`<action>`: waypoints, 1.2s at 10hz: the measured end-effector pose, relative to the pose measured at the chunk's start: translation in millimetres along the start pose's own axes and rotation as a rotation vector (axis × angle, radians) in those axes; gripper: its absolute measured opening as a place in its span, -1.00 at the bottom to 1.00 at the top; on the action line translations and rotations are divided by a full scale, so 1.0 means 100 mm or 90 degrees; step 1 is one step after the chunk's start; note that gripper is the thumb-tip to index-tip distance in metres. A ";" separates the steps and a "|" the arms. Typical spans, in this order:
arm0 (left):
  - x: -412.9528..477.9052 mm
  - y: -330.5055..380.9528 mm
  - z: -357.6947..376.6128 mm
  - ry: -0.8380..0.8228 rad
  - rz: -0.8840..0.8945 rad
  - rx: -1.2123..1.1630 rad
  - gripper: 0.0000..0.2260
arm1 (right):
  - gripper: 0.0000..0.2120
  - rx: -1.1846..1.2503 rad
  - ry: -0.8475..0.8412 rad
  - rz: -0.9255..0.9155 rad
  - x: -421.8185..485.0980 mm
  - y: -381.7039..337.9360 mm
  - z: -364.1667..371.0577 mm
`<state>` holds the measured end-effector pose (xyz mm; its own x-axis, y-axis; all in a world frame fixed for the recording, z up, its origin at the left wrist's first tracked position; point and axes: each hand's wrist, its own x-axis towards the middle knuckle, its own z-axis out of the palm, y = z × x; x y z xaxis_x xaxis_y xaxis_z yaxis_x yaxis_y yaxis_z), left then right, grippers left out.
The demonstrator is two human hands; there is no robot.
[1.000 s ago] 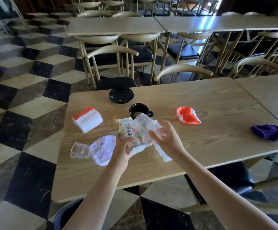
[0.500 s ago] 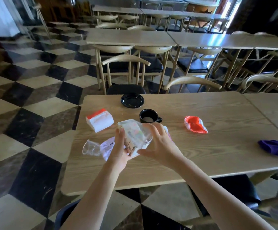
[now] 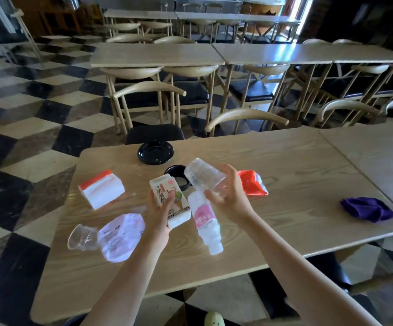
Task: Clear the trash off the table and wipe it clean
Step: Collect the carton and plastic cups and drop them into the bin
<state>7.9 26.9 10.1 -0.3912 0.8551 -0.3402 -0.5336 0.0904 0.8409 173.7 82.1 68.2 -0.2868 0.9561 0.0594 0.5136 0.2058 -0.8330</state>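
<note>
So both hands are busy. The left hand is wrapped around a white printed drink carton, held just above the light wooden table, and the right hand is clamped on a clear plastic cup tipped on its side, mouth pointing up-left.

Nearest loose trash is the clear plastic bottle with a pink label. It lies right between the two wrists, just under the right hand, long axis running from the black mug back toward the near edge, cap end closest to the person. Right hand is nearer, I'd say, but it's full.

The crumpled pale pouch with a clear cup sits left, the white and orange tissue pack beyond it, the red wrapper just right of the right hand. The purple cloth is well apart near the right edge, with lots of bare table between.
</note>
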 end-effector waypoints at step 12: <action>0.57 -0.27 0.38 0.174 0.028 0.149 -0.65 | -0.09 -0.097 -0.173 0.367 1.70 2.02 -0.69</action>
<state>29.1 92.4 -16.2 -0.6132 0.6949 -0.3756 -0.3386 0.1984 0.9198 284.4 300.3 -52.0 -0.1155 0.8390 -0.5317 0.7495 -0.2777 -0.6010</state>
